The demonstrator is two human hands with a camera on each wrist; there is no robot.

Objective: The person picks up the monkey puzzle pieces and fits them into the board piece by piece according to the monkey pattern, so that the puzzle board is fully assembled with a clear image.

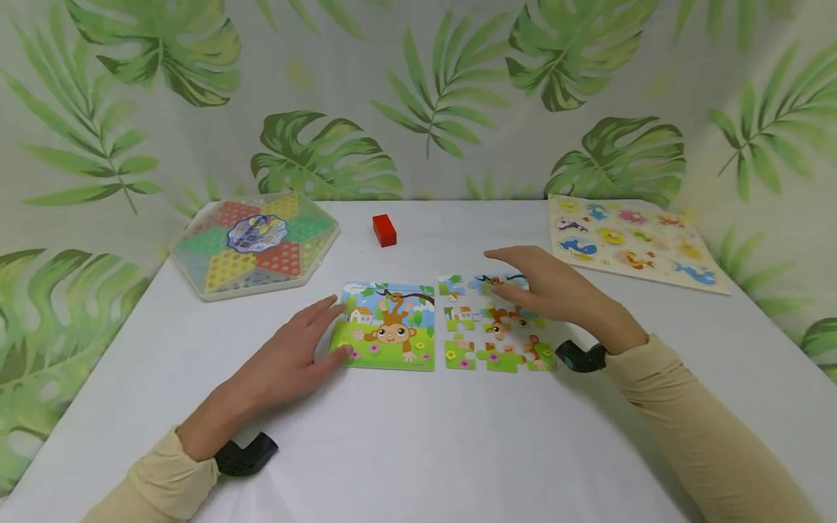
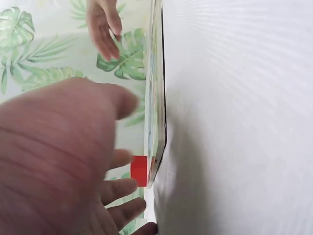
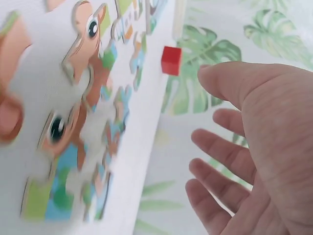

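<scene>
Left hand (image 1: pixel 294 354) spread at the monkey board (image 1: pixel 392 333), right hand (image 1: pixel 552 287) spread over puzzle pieces (image 1: pixel 500 329).

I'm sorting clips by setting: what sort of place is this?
Probably an indoor play or filming setup, judging by the monkey puzzle pieces, the hexagonal game board and the leaf-print backdrop.

Soft, diffuse light fell on the white bench (image 1: pixel 418 450), leaving faint shadows. The left hand (image 2: pixel 73 156) blurred in its wrist view; puzzle pieces (image 3: pixel 59 193) looked smeared in the right wrist view.
</scene>
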